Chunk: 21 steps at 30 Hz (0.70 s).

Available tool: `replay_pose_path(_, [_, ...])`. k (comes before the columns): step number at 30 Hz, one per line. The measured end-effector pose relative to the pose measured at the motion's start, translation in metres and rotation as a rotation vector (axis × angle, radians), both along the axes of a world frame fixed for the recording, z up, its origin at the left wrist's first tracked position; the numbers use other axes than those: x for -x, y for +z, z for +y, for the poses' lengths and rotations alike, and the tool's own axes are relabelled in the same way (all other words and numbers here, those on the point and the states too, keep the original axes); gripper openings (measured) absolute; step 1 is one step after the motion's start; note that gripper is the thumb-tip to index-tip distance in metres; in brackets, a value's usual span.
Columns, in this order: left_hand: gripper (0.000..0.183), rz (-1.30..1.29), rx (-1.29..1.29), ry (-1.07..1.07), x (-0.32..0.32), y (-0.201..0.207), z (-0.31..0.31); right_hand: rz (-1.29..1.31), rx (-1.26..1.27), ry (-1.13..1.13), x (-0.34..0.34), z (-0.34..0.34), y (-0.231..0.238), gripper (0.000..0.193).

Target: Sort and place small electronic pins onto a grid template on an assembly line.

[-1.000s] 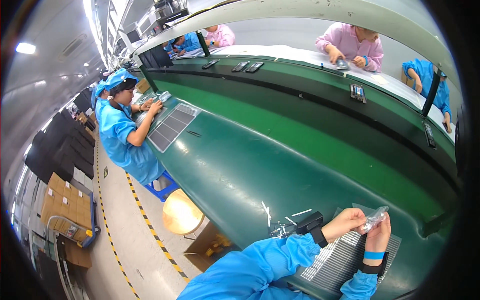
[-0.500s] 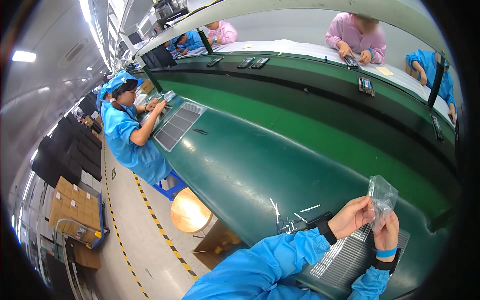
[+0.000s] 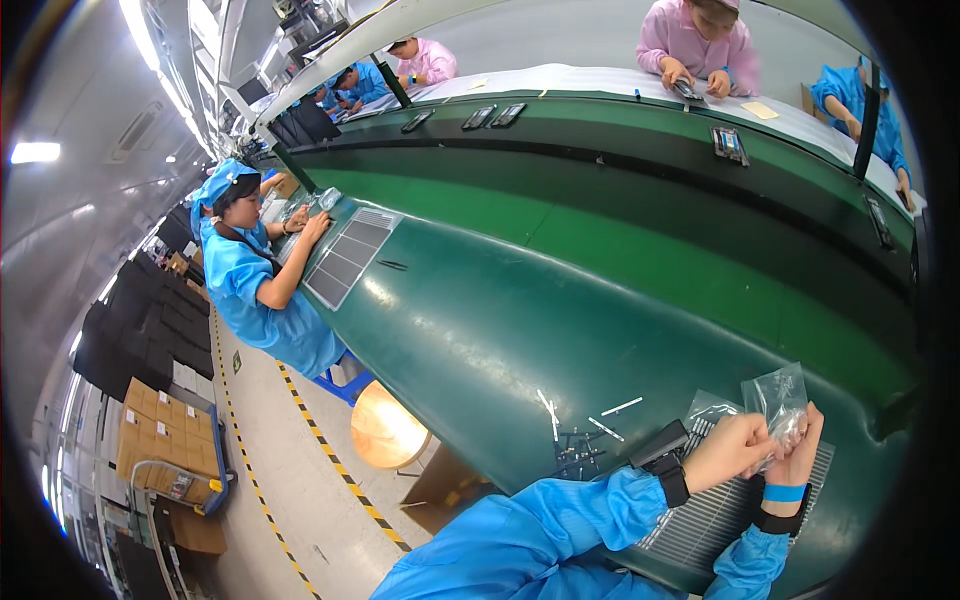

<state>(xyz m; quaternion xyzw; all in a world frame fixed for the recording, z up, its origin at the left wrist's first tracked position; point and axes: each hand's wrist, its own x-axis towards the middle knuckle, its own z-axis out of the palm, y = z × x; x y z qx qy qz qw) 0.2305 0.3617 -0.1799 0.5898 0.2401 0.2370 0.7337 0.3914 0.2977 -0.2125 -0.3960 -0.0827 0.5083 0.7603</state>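
Both my hands hold one small clear plastic bag (image 3: 778, 398) above a grey ribbed tray (image 3: 710, 515) at the near edge of the green workbench (image 3: 520, 310). My left hand (image 3: 732, 450) pinches the bag's lower part; my right hand (image 3: 800, 450) grips it from the right. The bag stands upright, and something small shows inside it. A second clear bag (image 3: 710, 405) lies flat on the bench just behind my left hand. Blue sleeves cover both forearms, with dark straps at the wrists.
Thin white sticks (image 3: 548, 412) and small dark parts (image 3: 578, 447) lie on the bench left of my hands. A person in blue (image 3: 255, 285) works at another ribbed tray (image 3: 350, 258) to the left. People in pink and blue sit across a green conveyor belt. A round stool (image 3: 388, 432) stands below.
My hands have lifted the clear bag from low over the tray and turned it upright, and both have closed in together on it.
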Motion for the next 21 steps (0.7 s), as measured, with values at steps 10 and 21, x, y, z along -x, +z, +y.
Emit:
replay_pose_path(10, [0.02, -0.493, 0.48, -0.425, 0.018, -0.018, 0.016, -0.061, 0.033, -0.023, 0.026, 0.009, 0.021, 0.026])
replay_pose_path(21, [0.023, -0.737, 0.72, -0.058, 0.021, -0.021, 0.029, -0.034, -0.29, 0.233, 0.013, -0.001, 0.028, 0.018])
